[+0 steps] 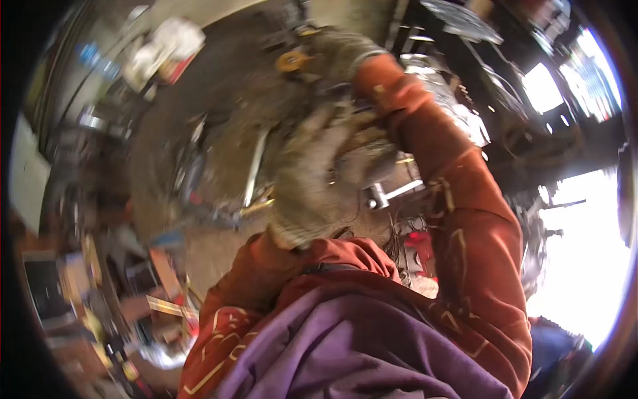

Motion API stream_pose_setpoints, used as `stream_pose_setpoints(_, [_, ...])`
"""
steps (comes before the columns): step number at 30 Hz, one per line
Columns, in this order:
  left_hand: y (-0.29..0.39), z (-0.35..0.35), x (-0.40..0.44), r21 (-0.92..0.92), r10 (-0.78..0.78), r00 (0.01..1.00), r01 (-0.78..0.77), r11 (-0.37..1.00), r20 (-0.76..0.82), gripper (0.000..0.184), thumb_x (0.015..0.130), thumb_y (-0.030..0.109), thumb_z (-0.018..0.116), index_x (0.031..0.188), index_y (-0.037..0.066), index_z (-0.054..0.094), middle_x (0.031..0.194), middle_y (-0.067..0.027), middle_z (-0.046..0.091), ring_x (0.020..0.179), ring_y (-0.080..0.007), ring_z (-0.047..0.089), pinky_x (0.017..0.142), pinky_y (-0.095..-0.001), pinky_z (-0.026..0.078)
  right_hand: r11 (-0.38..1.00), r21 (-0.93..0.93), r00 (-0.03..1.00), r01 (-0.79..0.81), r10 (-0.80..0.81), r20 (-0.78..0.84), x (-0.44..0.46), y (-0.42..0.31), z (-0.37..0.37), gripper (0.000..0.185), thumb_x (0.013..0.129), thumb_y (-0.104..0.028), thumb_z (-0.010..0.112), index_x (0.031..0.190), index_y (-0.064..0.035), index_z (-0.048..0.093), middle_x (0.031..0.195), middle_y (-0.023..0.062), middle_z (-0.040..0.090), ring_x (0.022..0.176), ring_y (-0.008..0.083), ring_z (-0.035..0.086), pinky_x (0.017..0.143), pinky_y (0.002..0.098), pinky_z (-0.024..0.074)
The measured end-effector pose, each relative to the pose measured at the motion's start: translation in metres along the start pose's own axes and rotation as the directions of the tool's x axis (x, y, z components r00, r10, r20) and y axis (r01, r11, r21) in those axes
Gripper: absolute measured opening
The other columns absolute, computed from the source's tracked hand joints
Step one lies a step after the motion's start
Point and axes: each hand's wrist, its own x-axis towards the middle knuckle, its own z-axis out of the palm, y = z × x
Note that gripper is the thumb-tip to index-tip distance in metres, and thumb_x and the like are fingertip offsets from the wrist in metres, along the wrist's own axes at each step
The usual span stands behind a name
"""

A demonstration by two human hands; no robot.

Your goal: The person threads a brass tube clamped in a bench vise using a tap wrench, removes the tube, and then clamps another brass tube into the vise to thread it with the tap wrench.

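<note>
Both hands wear pale, dirty work gloves and are smeared by motion. My left hand (306, 183) is in the middle of the view, over a dark round work surface (229, 86). Its fingers point up toward a blurred brownish object (365, 136), but whether they touch it is unclear. My right hand (339, 56) reaches to the far side, near an orange-yellow disc (291, 61) and some dark metal parts. I cannot make out whether it grips anything. A long pale metal bar (256, 166) lies left of my left hand. To the right is a shiny hammer-like metal tool (379, 196).
A white bag (176, 43) sits at the far left edge of the surface, beside a clear blue-tinted bottle (100, 61). Dark-handled tools (193, 166) lie on the left. Boxes and wood pieces (163, 272) clutter the lower left. A red item (420, 249) lies near my right sleeve.
</note>
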Motion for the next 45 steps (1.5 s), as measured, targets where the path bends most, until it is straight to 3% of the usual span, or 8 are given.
stream_pose_setpoints(15, [-0.07, -0.008, 0.015, -0.12, -0.163, 0.966, 0.14, 0.983, -0.202, 0.028, 0.105, 0.018, 0.063, 0.122, -0.002, 0.073, 0.115, -0.0218, 0.077, 0.102, -0.0336, 0.076, 0.089, -0.0419, 0.06, 0.71, 0.645, 0.871, -0.284, -0.091, 0.484, -0.069, 0.0, -0.03, 0.078, 0.096, -0.048, 0.08, 0.152, 0.001, 0.056, 0.146, 0.0191, 0.064, 0.133, 0.0253, 0.061, 0.113, 0.0375, 0.049])
stream_pose_setpoints(19, [-0.117, 0.0, 0.061, -0.191, -0.169, 0.982, 0.15, 0.97, -0.089, 0.028, 0.102, 0.029, 0.071, 0.117, 0.005, 0.077, 0.108, -0.0155, 0.078, 0.101, -0.0286, 0.075, 0.091, -0.0371, 0.059, 0.419, 0.907, 0.969, -0.048, 0.238, -0.059, -0.133, -0.051, -0.05, 0.08, 0.093, -0.04, 0.085, 0.153, 0.0027, 0.052, 0.143, 0.0197, 0.064, 0.136, 0.0297, 0.059, 0.114, 0.0417, 0.048])
stream_pose_setpoints(23, [-0.169, 0.042, 0.11, -0.259, -0.085, 0.989, 0.115, 0.959, 0.123, 0.031, 0.101, 0.03, 0.072, 0.118, 0.005, 0.075, 0.108, -0.016, 0.077, 0.101, -0.0295, 0.074, 0.093, -0.0385, 0.058, 0.829, 0.495, 0.913, 0.261, -0.046, -0.404, -0.139, -0.118, -0.08, 0.089, 0.084, -0.047, 0.09, 0.151, 0.0007, 0.056, 0.156, 0.0216, 0.055, 0.149, 0.0362, 0.049, 0.124, 0.0513, 0.0357])
stream_pose_setpoints(28, [-0.165, 0.054, 0.122, -0.33, -0.075, 0.964, 0.161, 0.93, 0.256, 0.036, 0.098, 0.033, 0.074, 0.119, 0.005, 0.073, 0.108, -0.0167, 0.076, 0.102, -0.031, 0.072, 0.095, -0.0407, 0.056, 0.785, 0.534, 0.916, 0.313, -0.1, -0.389, -0.135, -0.149, -0.069, 0.08, 0.09, -0.044, 0.084, 0.15, 0.0018, 0.057, 0.156, 0.0216, 0.055, 0.15, 0.0348, 0.048, 0.124, 0.0487, 0.0342])
stream_pose_setpoints(32, [-0.118, 0.035, 0.082, -0.327, -0.268, 0.963, 0.258, 0.909, 0.014, 0.04, 0.097, 0.036, 0.075, 0.12, 0.004, 0.072, 0.108, -0.0172, 0.074, 0.103, -0.0322, 0.071, 0.097, -0.0425, 0.055, 0.538, 0.815, 0.931, 0.214, 0.14, -0.337, -0.107, -0.108, -0.061, 0.045, 0.102, -0.026, 0.071, 0.138, 0.0004, 0.064, 0.132, 0.0269, 0.064, 0.11, 0.0407, 0.068, 0.1, 0.0457, 0.054])
stream_pose_setpoints(36, [-0.044, 0.018, 0.003, -0.275, -0.362, 0.92, 0.312, 0.91, -0.154, 0.044, 0.093, 0.035, 0.078, 0.123, 0.003, 0.069, 0.112, -0.0194, 0.073, 0.107, -0.0348, 0.07, 0.1, -0.0445, 0.053, 0.772, 0.603, 0.921, 0.2, 0.061, -0.384, -0.058, -0.044, -0.035, 0.041, 0.105, -0.036, 0.068, 0.134, -0.0071, 0.071, 0.117, 0.0218, 0.074, 0.098, 0.0367, 0.074, 0.089, 0.0439, 0.0585])
stream_pose_setpoints(39, [-0.003, 0.034, -0.01, 0.037, 0.146, 0.941, -0.142, 0.989, -0.306, 0.056, 0.092, 0.029, 0.076, 0.133, -0.006, 0.061, 0.128, -0.0267, 0.064, 0.117, -0.0473, 0.062, 0.105, -0.0552, 0.048, 0.883, 0.454, 0.993, 0.118, -0.112, -0.04, -0.05, -0.022, -0.013, 0.041, 0.108, -0.035, 0.066, 0.124, 0.002, 0.074, 0.103, 0.0183, 0.078, 0.095, 0.0274, 0.077, 0.086, 0.039, 0.0594])
stream_pose_setpoints(45, [-0.005, 0.041, -0.005, 0.333, 0.121, 0.958, -0.029, 0.942, -0.259, 0.039, 0.098, 0.022, 0.073, 0.127, -0.003, 0.067, 0.123, -0.0245, 0.068, 0.113, -0.0453, 0.066, 0.102, -0.056, 0.05, 0.931, 0.36, 0.995, 0.062, -0.085, 0.049, -0.047, -0.019, -0.018, 0.037, 0.109, -0.035, 0.062, 0.125, -0.0043, 0.075, 0.096, 0.0213, 0.077, 0.095, 0.0358, 0.076, 0.084, 0.0429, 0.0589])
